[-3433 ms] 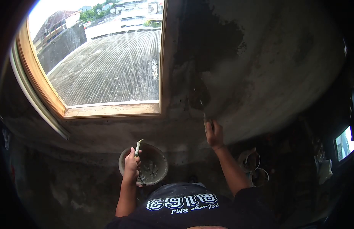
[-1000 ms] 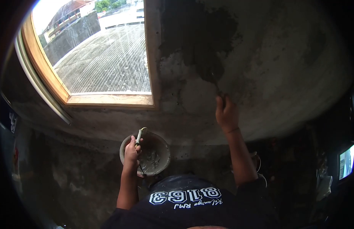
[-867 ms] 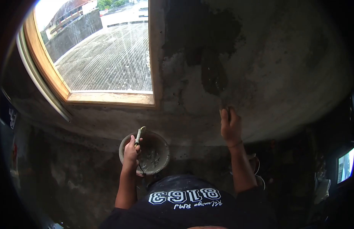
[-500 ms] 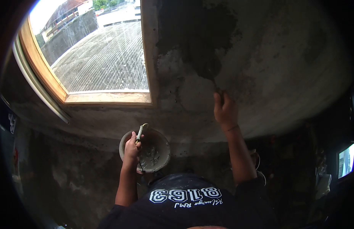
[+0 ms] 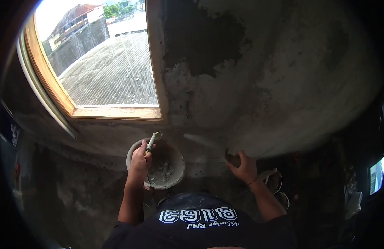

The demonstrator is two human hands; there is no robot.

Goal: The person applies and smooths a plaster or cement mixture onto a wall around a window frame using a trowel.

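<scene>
While a dark patch of wet mortar (image 5: 204, 41) covers only the wall's upper part beside the window frame (image 5: 152, 74), the pale wall (image 5: 283, 83) below is bare. Left hand (image 5: 139, 159) — closed on the mortar pan (image 5: 156, 164) rim; right hand (image 5: 241, 166) — low, curled round a blurred trowel (image 5: 200, 140), grip unclear.

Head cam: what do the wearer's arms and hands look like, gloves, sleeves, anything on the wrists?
No gloves: the left hand and the right hand are bare, as are both forearms. Short dark sleeves end near the upper arms. The dark shirt carries large white numerals with a line of white script beside them, upside down to this camera. A thin dark band circles the right wrist.
</scene>
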